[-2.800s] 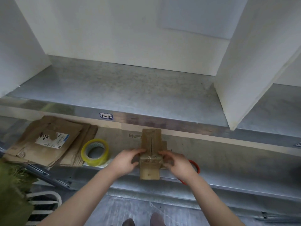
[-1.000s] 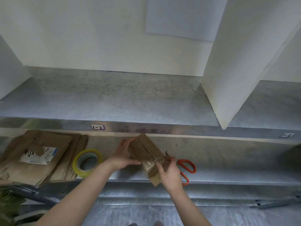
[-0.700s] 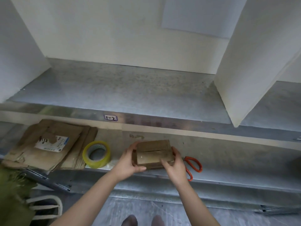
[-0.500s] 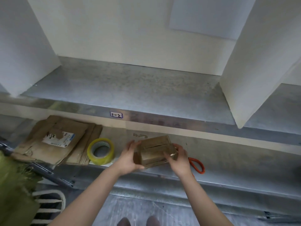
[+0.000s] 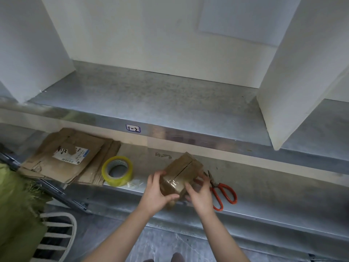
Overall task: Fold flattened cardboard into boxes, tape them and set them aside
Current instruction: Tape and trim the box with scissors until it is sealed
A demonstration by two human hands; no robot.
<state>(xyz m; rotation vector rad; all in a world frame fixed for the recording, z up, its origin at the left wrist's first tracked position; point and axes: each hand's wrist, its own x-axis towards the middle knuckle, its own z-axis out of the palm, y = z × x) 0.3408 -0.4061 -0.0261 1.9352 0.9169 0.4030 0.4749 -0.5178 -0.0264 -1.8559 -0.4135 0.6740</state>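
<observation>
A small folded cardboard box (image 5: 184, 168) is tilted over the lower metal shelf (image 5: 273, 188), its flap seam facing up and clear tape across its near end. My left hand (image 5: 157, 193) grips the box's left side, thumb under the near end. My right hand (image 5: 200, 195) holds the right near corner with fingers curled on it. A stack of flattened cardboard (image 5: 64, 157) lies at the shelf's left. A yellow-rimmed roll of clear tape (image 5: 117, 171) stands between the stack and the box.
Orange-handled scissors (image 5: 221, 193) lie on the shelf just right of my right hand. The upper metal shelf (image 5: 151, 99) runs behind, with white dividers (image 5: 294, 76) on it. A green cloth (image 5: 17, 210) and a white chair back (image 5: 56, 237) sit at lower left.
Both hands have turned the box: from lying sideways with its seam across to tilted with the seam running away and the taped end toward me.
</observation>
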